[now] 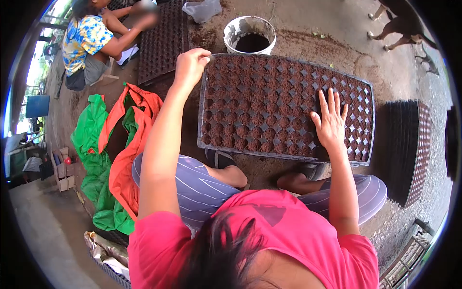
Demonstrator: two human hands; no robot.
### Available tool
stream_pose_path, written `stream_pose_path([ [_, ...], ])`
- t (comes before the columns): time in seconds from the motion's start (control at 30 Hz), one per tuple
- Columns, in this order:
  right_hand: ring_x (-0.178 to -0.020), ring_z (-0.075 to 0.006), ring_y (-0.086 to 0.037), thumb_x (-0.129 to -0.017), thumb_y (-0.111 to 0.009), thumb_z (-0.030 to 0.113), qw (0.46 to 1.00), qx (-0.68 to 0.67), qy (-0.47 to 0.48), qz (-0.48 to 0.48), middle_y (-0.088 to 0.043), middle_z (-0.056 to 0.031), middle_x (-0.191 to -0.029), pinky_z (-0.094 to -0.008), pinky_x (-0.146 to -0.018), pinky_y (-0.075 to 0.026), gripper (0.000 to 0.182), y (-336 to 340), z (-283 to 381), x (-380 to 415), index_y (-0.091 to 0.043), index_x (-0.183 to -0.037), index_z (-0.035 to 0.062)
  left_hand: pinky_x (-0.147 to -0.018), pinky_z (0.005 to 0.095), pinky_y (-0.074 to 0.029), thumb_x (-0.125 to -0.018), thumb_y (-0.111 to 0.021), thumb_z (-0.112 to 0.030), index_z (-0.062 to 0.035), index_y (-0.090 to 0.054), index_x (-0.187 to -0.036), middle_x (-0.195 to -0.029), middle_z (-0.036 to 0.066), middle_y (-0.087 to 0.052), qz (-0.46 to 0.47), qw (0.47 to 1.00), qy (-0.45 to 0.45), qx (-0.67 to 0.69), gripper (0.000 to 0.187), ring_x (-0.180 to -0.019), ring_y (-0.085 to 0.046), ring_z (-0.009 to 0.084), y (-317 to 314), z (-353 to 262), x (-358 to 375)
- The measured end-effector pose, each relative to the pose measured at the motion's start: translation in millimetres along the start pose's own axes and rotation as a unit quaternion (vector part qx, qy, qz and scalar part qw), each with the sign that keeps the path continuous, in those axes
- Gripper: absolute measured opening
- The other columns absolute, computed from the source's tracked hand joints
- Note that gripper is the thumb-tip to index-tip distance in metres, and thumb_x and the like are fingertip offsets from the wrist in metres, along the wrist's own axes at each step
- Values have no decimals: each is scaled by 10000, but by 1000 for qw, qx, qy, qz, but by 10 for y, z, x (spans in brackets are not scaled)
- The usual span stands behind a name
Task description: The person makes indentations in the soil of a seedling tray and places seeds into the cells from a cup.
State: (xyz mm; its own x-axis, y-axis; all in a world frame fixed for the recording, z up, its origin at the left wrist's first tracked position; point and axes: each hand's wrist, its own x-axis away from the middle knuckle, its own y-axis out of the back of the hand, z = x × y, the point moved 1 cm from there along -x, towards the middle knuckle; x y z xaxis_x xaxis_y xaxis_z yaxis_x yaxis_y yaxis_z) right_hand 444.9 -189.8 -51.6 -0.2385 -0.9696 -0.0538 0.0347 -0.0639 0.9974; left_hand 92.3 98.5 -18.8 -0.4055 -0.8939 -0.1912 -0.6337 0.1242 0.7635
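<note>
A black seedling tray [288,153] lies in front of my knees, its cells filled with dark brown soil. More of the pale rims between cells show on the right side than on the left. My left hand [191,71] is closed at the tray's far left corner, thumb and fingers pinched on the rim. Flat on the tray's right part rests my right hand [330,120], fingers spread, palm down over the soil. Just behind the tray stands a white bucket [231,36] with dark soil in its bottom.
Left of me lie green cloth [91,130] and orange cloth [144,144]. A person [89,41] sits at the upper left by another soil-filled tray [163,38]. A stack of trays [409,149] stands at right. A dog [402,24] and a plastic bag [202,9] are beyond.
</note>
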Motion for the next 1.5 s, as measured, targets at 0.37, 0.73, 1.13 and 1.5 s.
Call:
stream_pose_path([
  [0.37,-1587,-344,-191,-1029,-456,603,1000,11,-1,-1,-250,-134,-1709,-626,-1257,-109,735,-6,9,-4,-322,-1638,215,-885,374,-582,-852,-752,-93,-43,-800,-999,-1016,147,-778,61,993,-54,-85,163,-946,-755,290,58,-117,152],
  [0.73,-1588,-322,-197,-1034,-465,589,1000,12,-12,4,-244,-118,-1713,-617,-1262,-104,725,-4,32,0,-317,-1639,220,-835,360,-585,-858,-764,-100,-37,-797,-1009,-991,154,-779,36,995,-55,-79,166,-902,-759,273,-71,-85,612],
  [1.13,-1585,-329,-205,-1037,-434,614,1000,19,2,-24,-257,-118,-1709,-616,-1259,-113,724,-112,-40,13,-324,-1637,224,-848,371,-579,-839,-764,-107,-39,-797,-991,-981,147,-773,79,995,39,-43,169,-896,-750,288,323,-382,948],
  [1.5,-1587,-305,-209,-1044,-426,610,999,30,-6,-28,-265,-95,-1710,-617,-1260,-114,700,-159,-50,6,-330,-1635,246,-772,379,-579,-828,-764,-79,-43,-794,-961,-959,152,-764,84,996,22,-39,141,-855,-746,294,314,-342,1451],
])
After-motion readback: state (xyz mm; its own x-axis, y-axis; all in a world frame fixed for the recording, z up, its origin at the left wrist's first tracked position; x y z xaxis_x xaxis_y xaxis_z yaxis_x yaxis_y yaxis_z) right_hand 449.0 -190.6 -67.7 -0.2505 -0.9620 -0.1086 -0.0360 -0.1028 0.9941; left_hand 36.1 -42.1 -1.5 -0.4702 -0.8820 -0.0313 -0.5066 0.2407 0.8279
